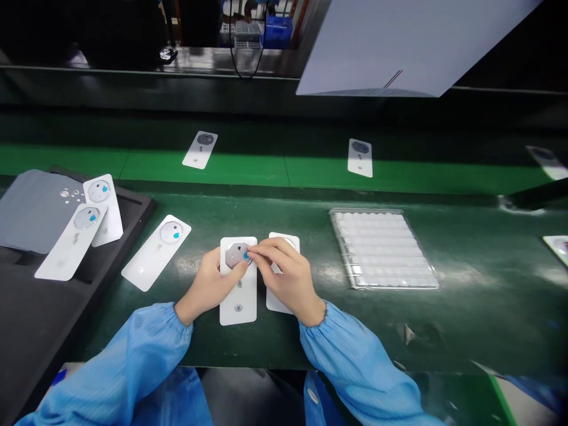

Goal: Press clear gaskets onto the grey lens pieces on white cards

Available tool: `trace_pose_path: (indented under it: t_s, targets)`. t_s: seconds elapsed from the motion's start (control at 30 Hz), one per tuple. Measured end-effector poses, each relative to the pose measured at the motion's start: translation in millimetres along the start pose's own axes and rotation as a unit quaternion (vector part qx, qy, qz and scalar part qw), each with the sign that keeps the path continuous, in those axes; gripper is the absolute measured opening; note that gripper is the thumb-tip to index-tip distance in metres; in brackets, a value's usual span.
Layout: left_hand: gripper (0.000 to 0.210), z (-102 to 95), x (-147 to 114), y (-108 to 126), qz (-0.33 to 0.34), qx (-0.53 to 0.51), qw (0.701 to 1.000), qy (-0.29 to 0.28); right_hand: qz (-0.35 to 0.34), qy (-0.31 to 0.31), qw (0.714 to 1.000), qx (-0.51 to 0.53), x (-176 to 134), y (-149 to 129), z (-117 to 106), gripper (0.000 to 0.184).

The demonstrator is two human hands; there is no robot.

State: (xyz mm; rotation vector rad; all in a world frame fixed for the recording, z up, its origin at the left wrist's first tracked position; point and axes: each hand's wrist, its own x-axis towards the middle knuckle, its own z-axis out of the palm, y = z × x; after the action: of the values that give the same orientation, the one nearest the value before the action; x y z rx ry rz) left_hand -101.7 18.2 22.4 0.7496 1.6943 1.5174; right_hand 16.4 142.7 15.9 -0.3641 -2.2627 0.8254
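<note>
In front of me a white phone back cover [238, 296] lies on the green bench, with a grey round camera area near its top. My left hand [208, 287] grips its left edge, thumb on its face below the camera area. Fingertips of my right hand [288, 272] are pinched together at a small blue tab [245, 255] on the camera area's right side. Under my right hand rests a second white back cover [277, 302], partly hidden. To the left, another back cover [153, 257] with a blue tab lies tilted on the bench.
Two more covers overlap on the rim of a black tray [26, 331] at left, beside a grey sheet [35, 207]. A clear plastic tray [384, 248] with white rows lies right. Several covers rest on the green strip [248, 171] behind. A white panel [399, 41] hangs above.
</note>
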Motion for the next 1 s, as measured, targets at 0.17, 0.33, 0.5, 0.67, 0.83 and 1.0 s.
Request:
trace_pose_path:
  t_s: [0.17,0.33,0.5,0.67,0.83,1.0]
  targets:
    - [0.013,0.2,-1.0,-3.4,0.030,0.047,0.998,0.007,-0.031,-0.041,0.989,-0.138,-2.7,-0.6,2.0,0.018]
    - [0.013,0.1,-0.2,-2.7,0.024,0.030,0.999,0.012,-0.005,-0.082,0.991,-0.106,-3.1,-1.1,3.0,0.017]
    - [0.018,-0.4,1.1,-0.1,-0.034,-0.034,0.999,0.004,0.006,-0.077,0.997,-0.024,-2.7,0.2,1.7,0.010]
    - [0.021,-1.0,2.6,2.5,-0.062,-0.070,0.995,0.017,-0.025,-0.067,0.995,-0.065,-3.4,1.2,0.1,0.013]
    - [0.020,-1.7,2.6,-1.4,-0.073,-0.090,0.993,0.025,-0.043,-0.069,0.994,-0.070,-6.2,3.3,-2.3,0.014]
    - [0.021,-2.1,2.9,-5.3,-0.080,-0.111,0.990,0.034,0.040,-0.062,0.995,0.060,-1.5,1.8,1.2,0.012]
